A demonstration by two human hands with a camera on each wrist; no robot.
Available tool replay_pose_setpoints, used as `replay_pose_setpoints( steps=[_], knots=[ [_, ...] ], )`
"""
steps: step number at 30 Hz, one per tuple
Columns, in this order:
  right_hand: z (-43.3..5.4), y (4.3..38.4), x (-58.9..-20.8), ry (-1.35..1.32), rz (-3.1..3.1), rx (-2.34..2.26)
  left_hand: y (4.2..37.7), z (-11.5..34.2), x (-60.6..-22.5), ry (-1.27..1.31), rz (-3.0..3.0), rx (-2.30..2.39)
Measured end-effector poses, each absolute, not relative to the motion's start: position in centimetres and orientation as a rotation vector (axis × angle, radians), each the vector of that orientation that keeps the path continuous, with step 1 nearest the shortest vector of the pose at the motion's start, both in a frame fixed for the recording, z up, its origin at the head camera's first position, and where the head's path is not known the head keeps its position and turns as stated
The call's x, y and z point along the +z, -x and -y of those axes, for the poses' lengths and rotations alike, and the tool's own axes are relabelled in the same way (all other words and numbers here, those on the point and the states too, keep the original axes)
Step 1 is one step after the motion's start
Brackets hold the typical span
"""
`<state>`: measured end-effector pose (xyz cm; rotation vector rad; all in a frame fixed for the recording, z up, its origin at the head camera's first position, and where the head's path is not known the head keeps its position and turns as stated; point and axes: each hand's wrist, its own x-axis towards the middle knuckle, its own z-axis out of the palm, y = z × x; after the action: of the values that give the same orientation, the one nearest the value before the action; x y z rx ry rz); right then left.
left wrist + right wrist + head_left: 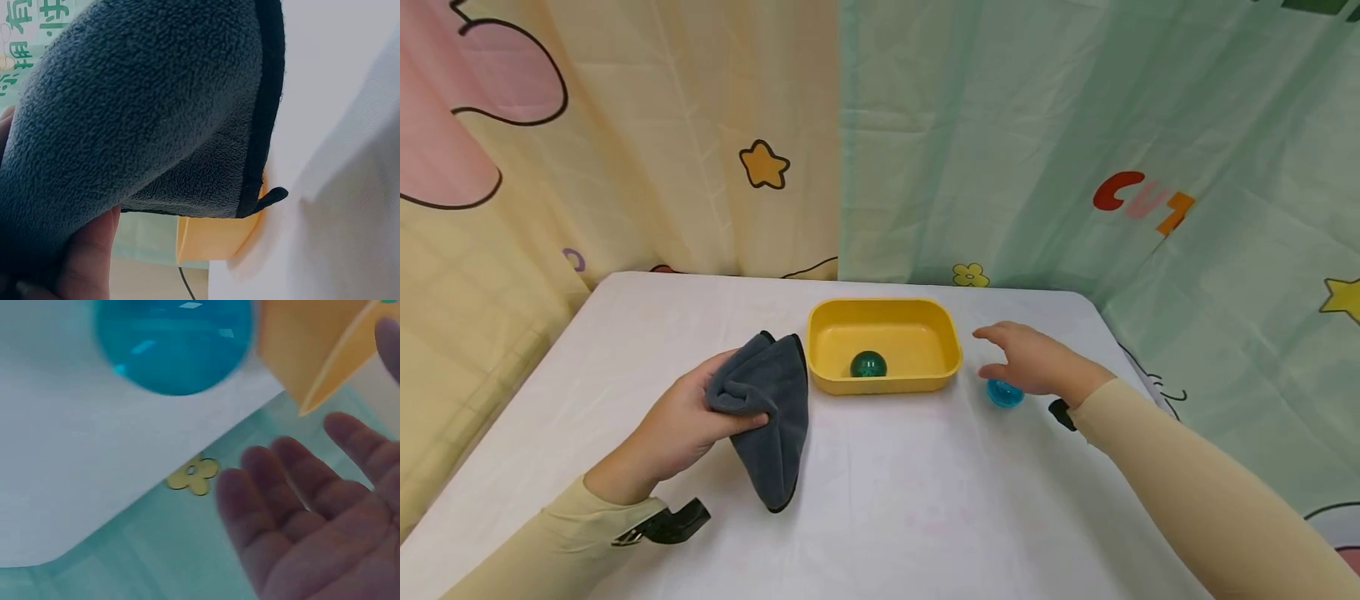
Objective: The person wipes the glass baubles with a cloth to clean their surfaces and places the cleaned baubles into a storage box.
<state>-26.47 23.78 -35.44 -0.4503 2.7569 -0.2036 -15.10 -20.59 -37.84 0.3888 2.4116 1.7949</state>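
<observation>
My left hand (681, 429) grips a dark grey cloth (771, 417) with black edging, thumb in front and the cloth hanging down left of the yellow tub. In the left wrist view the folded cloth (144, 106) fills much of the picture. My right hand (1033, 358) is held over the table right of the tub, fingers spread and nothing in them. Just below it lies a clear blue ball (1004, 394), partly covered by the hand in the head view. The right wrist view shows the blue ball (175, 344) apart from the outstretched fingers (259, 500).
A yellow tub (883, 386) stands mid-table with a dark green ball (868, 364) inside, near its front wall. The white-covered table (910, 500) meets printed curtains (925, 150) at the back and sides.
</observation>
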Motion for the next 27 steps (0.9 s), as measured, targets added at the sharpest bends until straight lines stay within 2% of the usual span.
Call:
replay_pose_setpoints(
  steps=[6,13,22,27],
  knots=[
    [-25.9,25.4,-38.1,0.339,-2.631,-0.167,15.1,20.4,-38.0,-0.395,-2.414,1.785],
    [-26.1,25.0,-40.1,0.375,-2.669,-0.057,15.2,20.1,-38.3,-0.393,-2.392,1.793],
    [-24.6,21.8,-38.5,0.483,-2.675,-0.038,15.3,19.8,-38.3,-0.401,-2.394,1.786],
    [-21.1,19.2,-36.5,0.713,-2.718,-0.214,15.5,19.1,-38.1,-0.420,-2.407,1.758]
  ],
)
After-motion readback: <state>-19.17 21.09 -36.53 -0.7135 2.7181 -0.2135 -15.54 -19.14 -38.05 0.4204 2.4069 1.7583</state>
